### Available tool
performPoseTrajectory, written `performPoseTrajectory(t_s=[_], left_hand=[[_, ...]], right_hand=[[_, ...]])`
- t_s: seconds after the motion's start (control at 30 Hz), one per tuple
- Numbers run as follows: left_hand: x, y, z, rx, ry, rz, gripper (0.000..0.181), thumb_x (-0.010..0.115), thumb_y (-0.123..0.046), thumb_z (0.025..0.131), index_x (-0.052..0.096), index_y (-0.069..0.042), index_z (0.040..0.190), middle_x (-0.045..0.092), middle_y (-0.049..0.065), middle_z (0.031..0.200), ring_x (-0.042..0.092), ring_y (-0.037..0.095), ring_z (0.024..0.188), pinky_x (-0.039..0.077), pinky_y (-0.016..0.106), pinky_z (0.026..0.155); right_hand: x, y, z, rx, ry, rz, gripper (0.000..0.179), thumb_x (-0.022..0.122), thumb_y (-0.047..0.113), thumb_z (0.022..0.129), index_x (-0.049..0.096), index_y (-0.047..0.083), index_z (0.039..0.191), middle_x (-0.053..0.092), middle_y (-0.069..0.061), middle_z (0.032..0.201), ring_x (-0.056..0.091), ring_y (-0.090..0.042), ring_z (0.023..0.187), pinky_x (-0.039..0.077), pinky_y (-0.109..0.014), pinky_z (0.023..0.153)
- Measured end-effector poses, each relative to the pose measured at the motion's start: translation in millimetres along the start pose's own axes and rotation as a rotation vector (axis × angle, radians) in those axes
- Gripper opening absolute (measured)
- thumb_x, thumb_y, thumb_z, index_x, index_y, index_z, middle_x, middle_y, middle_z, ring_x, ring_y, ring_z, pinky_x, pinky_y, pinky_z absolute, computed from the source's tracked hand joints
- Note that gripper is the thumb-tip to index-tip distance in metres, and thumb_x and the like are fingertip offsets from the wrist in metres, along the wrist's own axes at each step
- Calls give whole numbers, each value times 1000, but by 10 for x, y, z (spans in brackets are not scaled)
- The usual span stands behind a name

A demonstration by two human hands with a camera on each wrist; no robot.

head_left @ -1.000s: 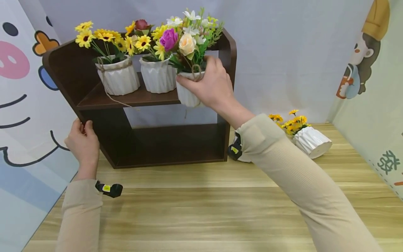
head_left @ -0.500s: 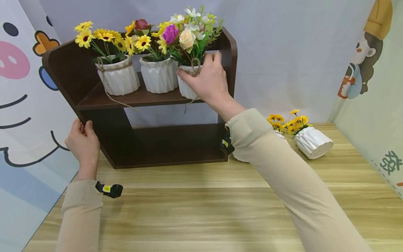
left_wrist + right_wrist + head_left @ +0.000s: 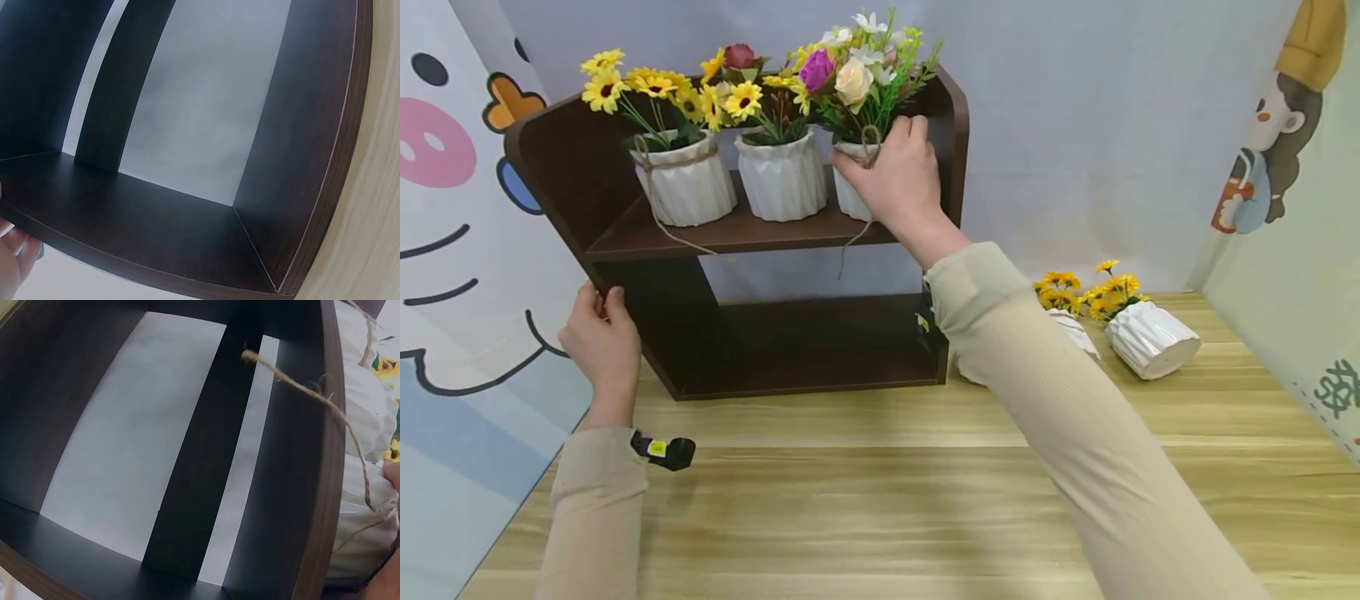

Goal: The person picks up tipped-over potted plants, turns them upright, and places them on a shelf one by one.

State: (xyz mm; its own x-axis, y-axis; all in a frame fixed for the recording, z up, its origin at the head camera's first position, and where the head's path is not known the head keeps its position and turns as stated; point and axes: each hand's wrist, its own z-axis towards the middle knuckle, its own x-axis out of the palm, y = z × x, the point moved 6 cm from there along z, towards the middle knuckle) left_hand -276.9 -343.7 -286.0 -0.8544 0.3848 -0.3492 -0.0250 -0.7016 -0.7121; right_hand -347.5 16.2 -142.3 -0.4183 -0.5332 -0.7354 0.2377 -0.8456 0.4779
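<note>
My right hand (image 3: 904, 179) holds a white ribbed flowerpot (image 3: 852, 198) at its rim, thumb at the front. Twine is tied round this pot, and a purple rose, a cream rose and white flowers rise from it. It stands at the right end of the upper board of a dark brown wooden shelf (image 3: 760, 240); the right wrist view shows the pot (image 3: 359, 534) on the board and a loose twine end (image 3: 312, 394) hanging over the edge. With my left hand (image 3: 604, 337) I grip the shelf's left side panel (image 3: 169, 247); some fingers are hidden behind it.
Two more white pots with flowers, the left pot (image 3: 688, 192) and the middle pot (image 3: 782, 179), share the upper board. Right of the shelf, a pot (image 3: 1152, 340) with orange-yellow flowers lies on its side on the wooden table (image 3: 820, 500), others partly behind my sleeve.
My right hand has moved the pot with the roses back and slightly right, from in front of the upper board's edge onto the board. The left hand keeps its grip on the panel.
</note>
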Motion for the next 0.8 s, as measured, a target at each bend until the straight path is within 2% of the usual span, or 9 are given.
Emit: performPoseTrajectory(t_s=[0.3, 0.53, 0.73, 0.8], left_hand=[[15, -49, 0, 36, -15, -20, 33, 45, -30, 94, 60, -2, 100, 62, 18, 82, 46, 23, 71, 28, 28, 65], [35, -36, -16, 18, 2, -12, 35, 44, -33, 94, 61, -4, 103, 65, 17, 87, 46, 21, 73, 28, 26, 65], [13, -12, -7, 24, -14, -11, 35, 44, -33, 94, 61, -3, 102, 63, 16, 82, 44, 19, 71, 27, 25, 65], [2, -2, -2, 24, -20, -11, 35, 44, -33, 94, 61, -3, 101, 61, 15, 80, 42, 16, 69, 26, 24, 64]], right_hand=[[-7, -46, 55, 40, 22, -16, 91, 47, 68, 77, 27, 2, 136, 31, -12, 134, 46, -25, 113, 39, -30, 96], [4, -72, 24, 47, 26, 4, 94, 48, 69, 75, 23, 3, 137, 29, -13, 136, 44, -22, 117, 38, -28, 97], [40, -12, -72, 75, 100, 54, 96, 43, 65, 81, 2, 6, 145, -2, -14, 151, 17, -25, 137, 28, -31, 105], [44, 23, -119, 67, 108, 55, 93, 41, 63, 83, 1, 6, 145, -6, -14, 151, 12, -26, 138, 27, -31, 106]])
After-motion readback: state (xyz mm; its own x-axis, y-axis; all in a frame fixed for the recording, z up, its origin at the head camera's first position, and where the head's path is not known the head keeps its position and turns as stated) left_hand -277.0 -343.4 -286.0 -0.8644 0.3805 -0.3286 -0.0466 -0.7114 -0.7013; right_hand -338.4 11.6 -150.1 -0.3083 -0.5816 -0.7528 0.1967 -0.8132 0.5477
